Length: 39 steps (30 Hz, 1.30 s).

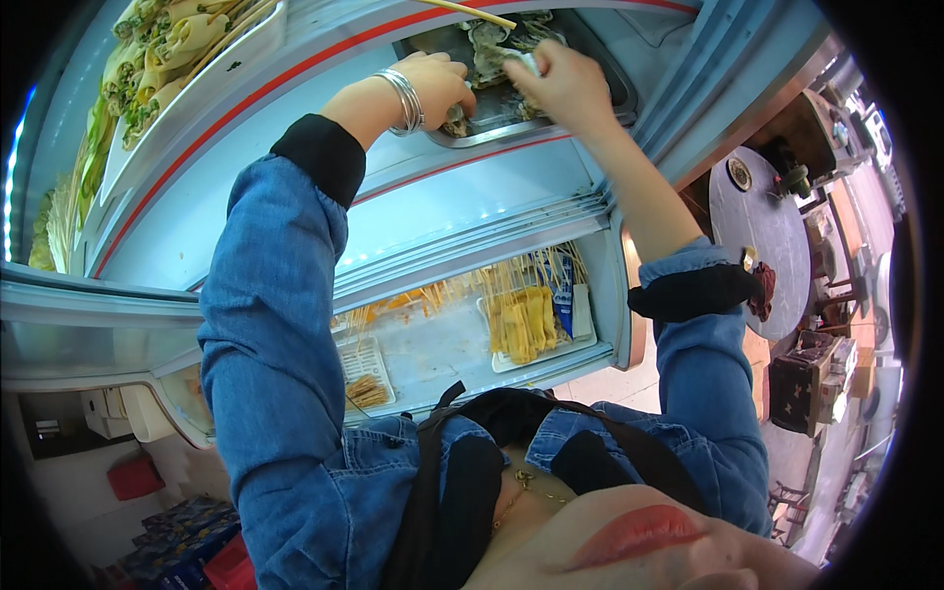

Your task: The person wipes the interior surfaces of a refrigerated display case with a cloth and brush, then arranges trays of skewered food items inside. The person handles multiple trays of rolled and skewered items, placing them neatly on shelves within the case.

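Inside the refrigerated display case, a shallow metal tray point(509, 131) holds several oysters in rough shells point(487, 55). My left hand point(431, 85), with silver bangles at the wrist, reaches over the tray's left side. Its fingers curl around a small oyster shell point(457, 125) near the rim, partly hidden by the hand. Over the tray's right half is my right hand point(571, 82), slightly blurred. Between its thumb and fingers it pinches a pale, whitish-green piece point(525, 60); whether this is shell or cloth is unclear.
A white tray point(158, 140) of skewered vegetable rolls point(166, 51) stands at upper left. A wooden stick point(472, 12) juts over the oysters. Below the sliding-door rails point(472, 254), a lower shelf carries yellow skewers point(522, 324). A round table point(759, 221) stands outside at right.
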### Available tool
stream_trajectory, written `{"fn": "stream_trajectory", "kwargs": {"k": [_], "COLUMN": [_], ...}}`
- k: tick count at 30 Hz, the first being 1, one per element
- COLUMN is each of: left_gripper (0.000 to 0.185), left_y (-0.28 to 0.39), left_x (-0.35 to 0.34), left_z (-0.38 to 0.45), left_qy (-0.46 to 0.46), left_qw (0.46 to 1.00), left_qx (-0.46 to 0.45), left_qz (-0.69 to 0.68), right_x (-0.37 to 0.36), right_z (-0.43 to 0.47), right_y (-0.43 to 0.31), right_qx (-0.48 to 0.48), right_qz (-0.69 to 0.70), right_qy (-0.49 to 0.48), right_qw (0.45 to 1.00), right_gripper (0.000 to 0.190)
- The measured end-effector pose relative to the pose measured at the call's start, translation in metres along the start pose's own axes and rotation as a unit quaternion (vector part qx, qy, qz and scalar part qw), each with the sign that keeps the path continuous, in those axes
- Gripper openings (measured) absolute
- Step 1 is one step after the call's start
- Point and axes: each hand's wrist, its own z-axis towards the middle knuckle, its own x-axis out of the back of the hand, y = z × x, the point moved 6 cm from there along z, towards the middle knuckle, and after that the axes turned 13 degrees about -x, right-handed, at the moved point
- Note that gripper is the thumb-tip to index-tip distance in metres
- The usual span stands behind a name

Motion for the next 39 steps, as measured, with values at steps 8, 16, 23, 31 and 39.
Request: {"fn": "stream_trajectory", "kwargs": {"k": [8,16,23,31,39], "left_gripper": [0.019,0.025,0.023,0.021,0.026], "left_y": [0.012,0.035,0.057,0.244,0.589], "left_x": [0.011,-0.002,0.014,-0.19,-0.321], "left_z": [-0.043,-0.027,-0.075,-0.245,-0.293], "left_qy": [0.136,0.173,0.39,0.366,0.19], "left_qw": [0.989,0.981,0.918,0.634,0.31], "left_qx": [0.013,0.032,0.007,0.484,0.701], "left_qz": [-0.048,-0.079,-0.076,-0.48,-0.613], "right_x": [0.006,-0.025,-0.029,0.002,-0.107], "right_z": [0.016,0.009,0.006,-0.068,-0.411], "right_y": [0.0,0.013,0.005,-0.027,-0.004], "right_qx": [-0.006,0.039,0.102,0.031,-0.045], "right_qz": [-0.083,-0.171,-0.266,0.265,-0.012], "right_qy": [-0.144,-0.36,-0.385,-0.178,-0.776], "right_qw": [0.986,0.916,0.878,0.947,0.629], "right_gripper": [0.032,0.026,0.018,0.016,0.017]}}
